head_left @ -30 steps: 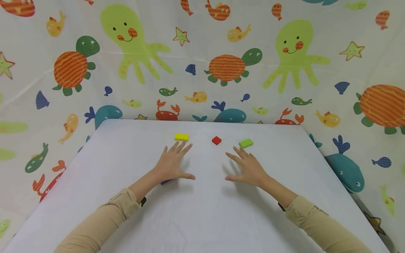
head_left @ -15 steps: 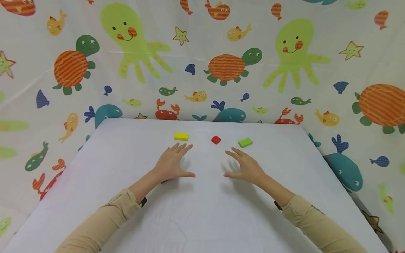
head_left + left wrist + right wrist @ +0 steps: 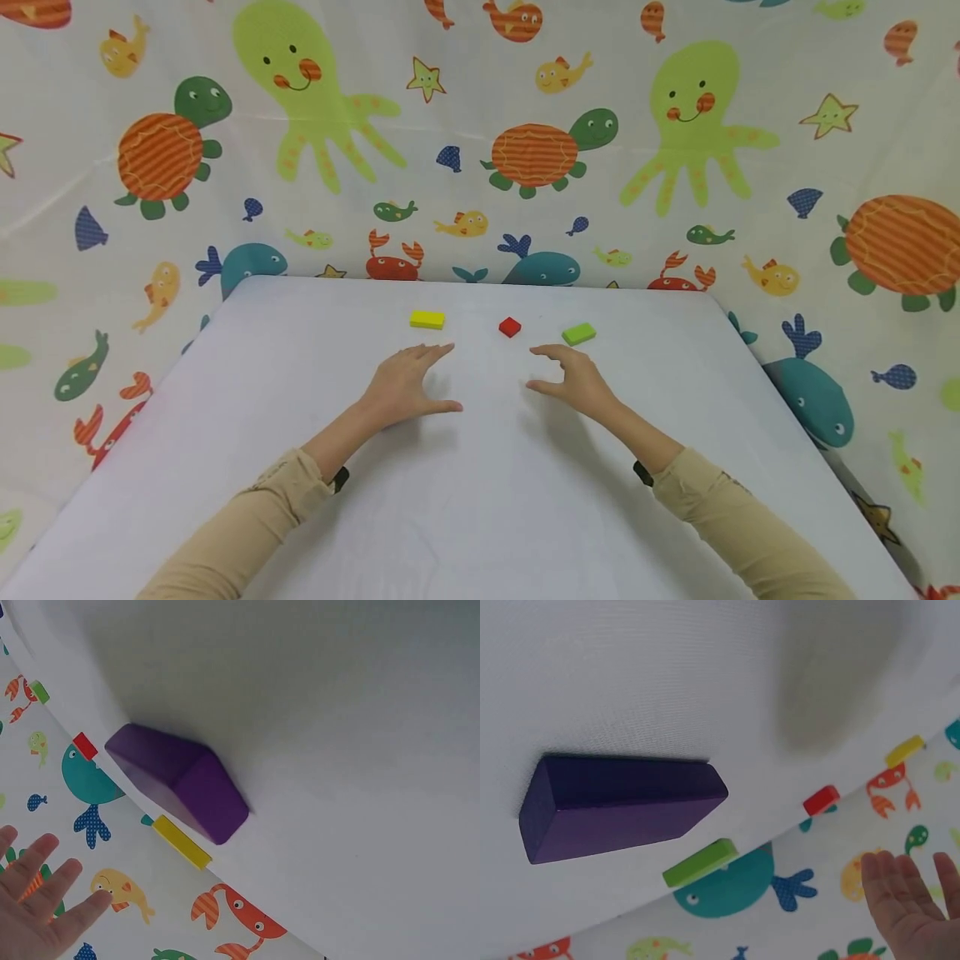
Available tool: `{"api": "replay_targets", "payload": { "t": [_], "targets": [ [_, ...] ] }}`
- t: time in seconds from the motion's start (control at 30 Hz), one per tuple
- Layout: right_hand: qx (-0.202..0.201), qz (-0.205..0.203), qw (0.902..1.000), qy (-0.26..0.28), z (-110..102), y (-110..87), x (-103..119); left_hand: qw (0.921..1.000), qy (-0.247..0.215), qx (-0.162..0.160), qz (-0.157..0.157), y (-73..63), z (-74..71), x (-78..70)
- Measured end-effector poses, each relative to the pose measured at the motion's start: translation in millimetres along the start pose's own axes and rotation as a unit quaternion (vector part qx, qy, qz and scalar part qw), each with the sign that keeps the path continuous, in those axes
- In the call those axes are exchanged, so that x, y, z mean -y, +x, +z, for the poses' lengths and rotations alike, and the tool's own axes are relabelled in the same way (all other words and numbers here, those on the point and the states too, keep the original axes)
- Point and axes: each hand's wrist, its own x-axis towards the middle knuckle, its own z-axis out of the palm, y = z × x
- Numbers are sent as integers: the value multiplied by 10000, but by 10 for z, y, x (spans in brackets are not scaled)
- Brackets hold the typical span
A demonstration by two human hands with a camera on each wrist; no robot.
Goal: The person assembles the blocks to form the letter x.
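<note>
My left hand [image 3: 401, 385] hovers over the white table, fingers straight and thumb spread, holding nothing. A purple block [image 3: 176, 784] lies on the table near it in the left wrist view; from the head view it is hidden. Facing it across a gap, my right hand [image 3: 581, 383] is raised with slightly bent fingers and thumb apart, also holding nothing. The right wrist view has a purple block [image 3: 622, 814] lying on the cloth, likewise unseen from the head. Beyond the hands lie a yellow block [image 3: 427, 320], a red block [image 3: 510, 327] and a green block [image 3: 579, 334].
The white table [image 3: 480, 517] runs back to a hanging curtain [image 3: 465, 75] printed with sea animals. Yellow, red and green blocks stand in a loose row near the far edge. Both forearms wear beige sleeves [image 3: 247, 521], with dark bands at the wrists.
My right hand has moved slightly left and away from me, its fingers and thumb drawing closer. The left hand's fingers have come together, and the purple sliver beneath it is hidden now.
</note>
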Motion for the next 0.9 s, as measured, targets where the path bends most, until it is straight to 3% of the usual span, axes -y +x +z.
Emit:
{"api": "replay_targets", "payload": {
  "t": [0.2,0.53,0.7,0.9],
  "targets": [
    [-69,150,9997,177,-9,57,29,9999,-75,-104,-89,-26,-4,-3],
    [-306,261,9991,103,-29,138,50,9986,-119,-475,205,-36,-10,8],
    [-301,346,9989,97,-30,139,29,9975,-163,-628,281,1,10,3],
    [-313,286,9989,174,-41,103,-4,9977,-291,-564,218,104,30,-63]
  ]
}}
